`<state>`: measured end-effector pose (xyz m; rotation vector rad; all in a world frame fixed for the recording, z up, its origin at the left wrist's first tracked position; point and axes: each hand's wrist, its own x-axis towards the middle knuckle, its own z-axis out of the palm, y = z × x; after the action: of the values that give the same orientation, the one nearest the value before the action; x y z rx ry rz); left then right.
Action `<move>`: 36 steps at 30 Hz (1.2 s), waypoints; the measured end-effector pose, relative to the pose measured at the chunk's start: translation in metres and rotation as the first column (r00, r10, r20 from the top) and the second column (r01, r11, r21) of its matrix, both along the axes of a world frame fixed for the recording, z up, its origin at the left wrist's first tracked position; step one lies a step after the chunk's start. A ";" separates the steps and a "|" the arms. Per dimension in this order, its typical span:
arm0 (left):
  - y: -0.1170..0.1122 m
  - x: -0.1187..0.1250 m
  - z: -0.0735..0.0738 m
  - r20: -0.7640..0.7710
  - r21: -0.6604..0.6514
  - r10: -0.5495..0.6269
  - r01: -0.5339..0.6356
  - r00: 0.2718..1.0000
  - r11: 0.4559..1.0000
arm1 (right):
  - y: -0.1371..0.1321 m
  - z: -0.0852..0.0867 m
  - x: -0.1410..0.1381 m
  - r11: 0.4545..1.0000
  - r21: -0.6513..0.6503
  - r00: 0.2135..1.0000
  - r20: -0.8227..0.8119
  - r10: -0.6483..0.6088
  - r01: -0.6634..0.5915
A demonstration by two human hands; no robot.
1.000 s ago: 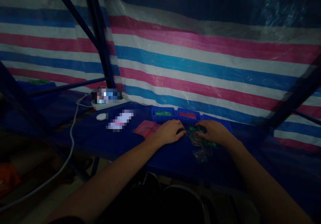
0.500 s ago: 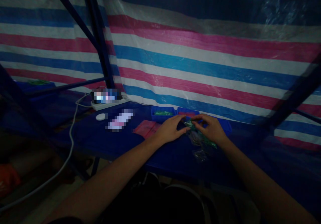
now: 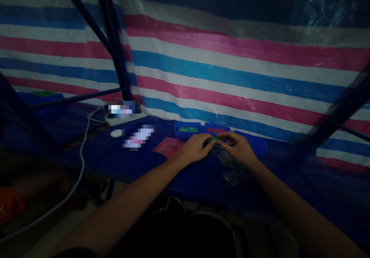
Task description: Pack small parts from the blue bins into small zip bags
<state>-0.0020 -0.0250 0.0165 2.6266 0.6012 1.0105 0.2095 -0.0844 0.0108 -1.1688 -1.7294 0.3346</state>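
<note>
My left hand and my right hand meet over the dark blue table, fingertips pinched together on a small green item between them. Under my right hand lies a pile of clear plastic bags with green pieces. Just behind my hands stand small blue bins: one with green pieces, one with red pieces, and a third partly hidden by my right hand. The light is dim, so the item's shape is hard to make out.
A pink-red packet lies left of my left hand. Further left are a small white round object, a white power strip and a white cable hanging off the table. A striped tarp and dark blue frame poles stand behind.
Both hands rose from resting flat on the bags, picked up a small green item, and now pinch it together closer to the bins.
</note>
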 end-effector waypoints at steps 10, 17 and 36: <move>0.003 0.000 -0.004 0.023 0.021 0.007 -0.008 1.000 1.000 | 0.000 -0.002 -0.003 0.999 0.029 0.999 -0.004 -0.033 0.033; 0.004 0.000 0.000 0.187 -0.009 0.049 -0.048 0.981 0.999 | 0.011 -0.010 -0.005 0.998 -0.056 0.967 -0.255 -0.014 -0.001; 0.007 -0.002 0.002 0.164 0.002 0.022 -0.023 0.986 1.000 | 0.005 0.000 -0.016 0.992 -0.087 0.921 -0.386 0.054 -0.094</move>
<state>-0.0040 -0.0178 0.0190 2.5123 0.5915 1.2213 0.1935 -0.0791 0.0112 -1.0309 -1.4255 0.6622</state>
